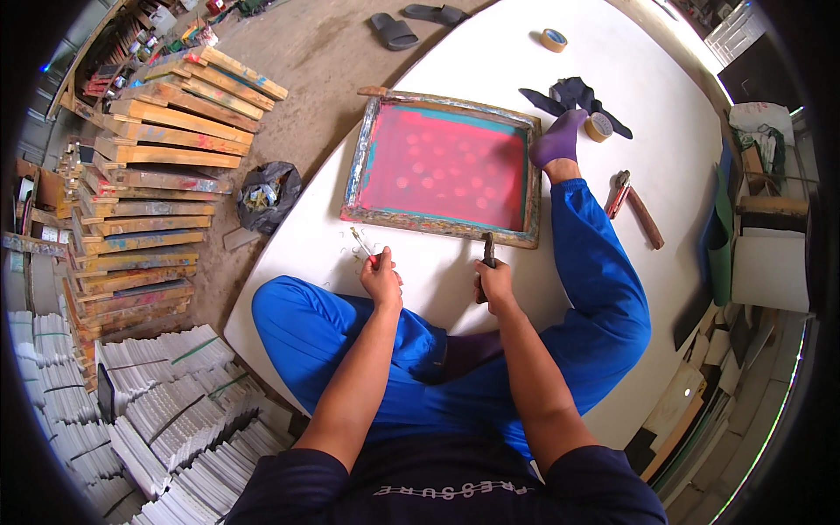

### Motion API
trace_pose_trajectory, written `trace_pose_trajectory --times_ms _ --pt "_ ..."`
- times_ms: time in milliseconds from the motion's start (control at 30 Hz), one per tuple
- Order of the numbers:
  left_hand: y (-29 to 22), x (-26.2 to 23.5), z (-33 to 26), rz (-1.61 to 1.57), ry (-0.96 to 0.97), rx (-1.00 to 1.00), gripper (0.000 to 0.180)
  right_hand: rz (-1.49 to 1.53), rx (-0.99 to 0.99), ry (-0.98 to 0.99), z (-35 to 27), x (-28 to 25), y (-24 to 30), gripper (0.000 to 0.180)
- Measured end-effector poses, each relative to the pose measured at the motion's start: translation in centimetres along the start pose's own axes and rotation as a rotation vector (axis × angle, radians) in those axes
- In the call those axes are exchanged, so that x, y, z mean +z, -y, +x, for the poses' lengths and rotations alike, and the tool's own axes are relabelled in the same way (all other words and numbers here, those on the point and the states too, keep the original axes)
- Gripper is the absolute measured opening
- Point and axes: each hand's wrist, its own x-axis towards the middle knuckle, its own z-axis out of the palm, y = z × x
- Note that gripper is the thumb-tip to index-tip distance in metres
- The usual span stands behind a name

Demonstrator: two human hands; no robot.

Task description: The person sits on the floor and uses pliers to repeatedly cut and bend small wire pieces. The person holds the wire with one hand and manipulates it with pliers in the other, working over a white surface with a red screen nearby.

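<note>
A wooden screen-printing frame (348, 191) with pink mesh (451, 171) lies on the white board in front of me. My left hand (382, 280) is closed around a slim red-handled tool with a metal shaft (361, 242), its tip just off the frame's near left corner. My right hand (496, 284) grips a dark narrow tool (488, 252), whose upper end meets the frame's near edge; its exact kind is unclear. Small thin bits are scattered on the board by my left hand. Beyond my right leg lie a red-handled tool (618, 194) and a brown wooden handle (646, 219).
The white board (420, 271) is under me. Tape rolls (553, 40) (598, 127) and a black cloth (573, 94) lie toward its far right. Stacked wooden frames (149, 210), a black bag (269, 194) and bundled white sheets (175, 411) stand at left. Sandals (394, 31) lie beyond.
</note>
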Motion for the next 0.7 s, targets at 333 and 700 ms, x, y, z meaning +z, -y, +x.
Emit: trace_pose_trajectory --times_ms 333,700 --pt "-0.9 -0.8 -1.2 0.086 0.253 -0.109 0.026 0.198 0.079 0.454 -2.7 -0.3 2.1 0.024" --pt "0.1 -1.0 -2.4 0.254 0.48 -0.018 0.021 -0.055 0.194 0.745 -6.3 3.8 1.3 0.032"
